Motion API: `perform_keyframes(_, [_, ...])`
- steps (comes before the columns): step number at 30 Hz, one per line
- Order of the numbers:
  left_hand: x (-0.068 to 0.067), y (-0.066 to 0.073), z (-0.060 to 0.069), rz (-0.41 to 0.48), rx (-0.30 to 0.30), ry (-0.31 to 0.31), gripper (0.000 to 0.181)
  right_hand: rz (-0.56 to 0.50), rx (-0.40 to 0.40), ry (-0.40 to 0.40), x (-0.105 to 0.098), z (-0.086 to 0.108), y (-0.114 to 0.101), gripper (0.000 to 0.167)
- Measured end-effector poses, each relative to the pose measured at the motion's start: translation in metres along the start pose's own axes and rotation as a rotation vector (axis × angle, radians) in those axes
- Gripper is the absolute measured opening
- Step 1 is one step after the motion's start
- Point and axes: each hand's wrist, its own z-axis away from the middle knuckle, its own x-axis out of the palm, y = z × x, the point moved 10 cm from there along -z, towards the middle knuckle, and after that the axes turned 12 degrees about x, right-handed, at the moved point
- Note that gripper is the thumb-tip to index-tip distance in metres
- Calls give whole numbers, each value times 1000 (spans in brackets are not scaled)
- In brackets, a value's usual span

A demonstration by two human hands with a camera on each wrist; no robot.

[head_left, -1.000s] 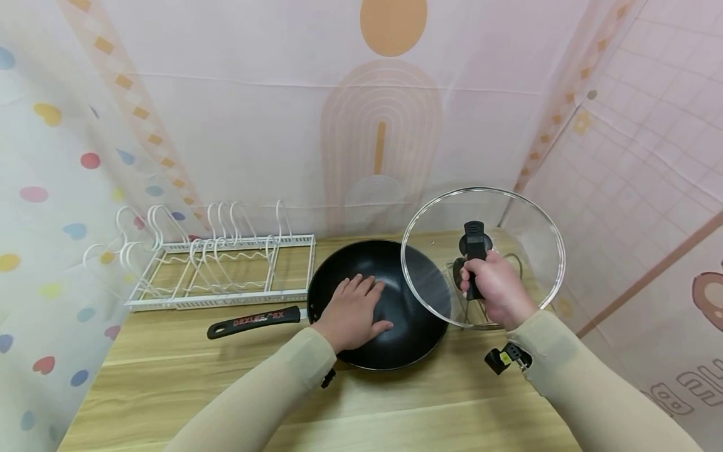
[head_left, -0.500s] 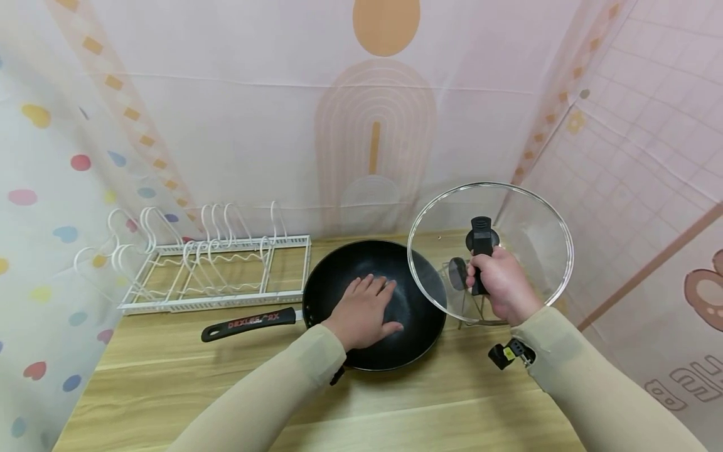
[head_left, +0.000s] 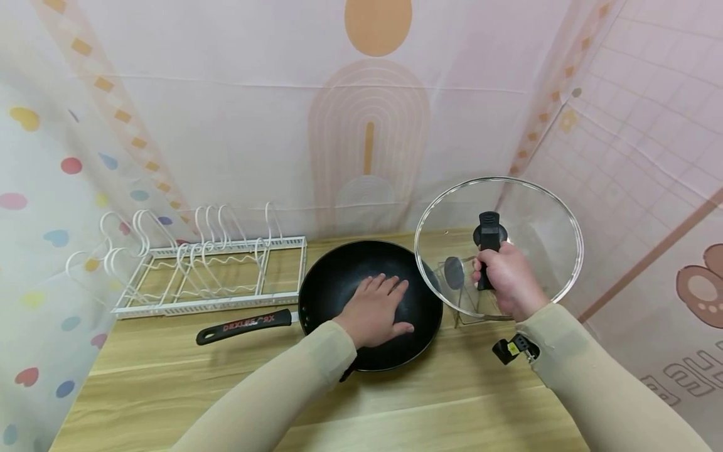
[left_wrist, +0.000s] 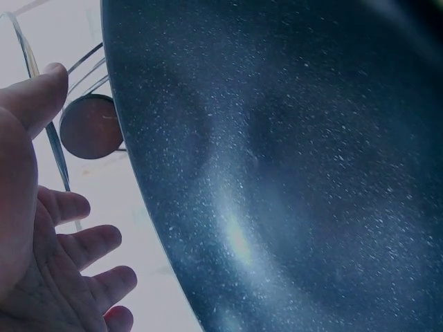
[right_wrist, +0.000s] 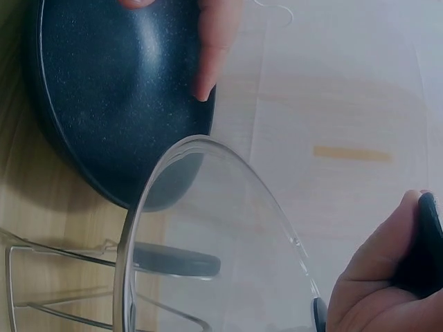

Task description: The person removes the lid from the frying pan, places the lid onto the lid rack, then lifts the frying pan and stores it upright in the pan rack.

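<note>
Here's your glass lid (head_left: 533,226), held aloft over the right of the bench (head_left: 226,389), your right hand (head_left: 511,276) wrapped round its black handle (head_left: 489,229). Left hand (head_left: 373,314) palm down, fingers spread, gripping nothing, above the wok (head_left: 356,260). Careful: swing left and that rim could chip against the wok or rap your fingers. Drop too low and you'd probably clip the wire stand (right_wrist: 62,254), right below, with its dark round piece (head_left: 454,272). One-handed grip, so a slack wrist might tip the glass. Over left, the wok's handle (head_left: 248,325) juts in front of the white rack (head_left: 209,304); a shove could foul it.
</note>
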Motion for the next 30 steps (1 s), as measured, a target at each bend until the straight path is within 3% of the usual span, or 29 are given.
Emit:
perform_keyframes(11, [1,15,-13,-10,26,-40,90,-12,-12,37,-11,3,-5,12])
perform_keyframes(20, [-8,26,-22,-24,60,-42,89,10,-12,56,-19,4,-8,12])
perform_keyframes(30, [-13,41,-37,-48,89,-68,89,29,-13,106,-29,4,-13,27])
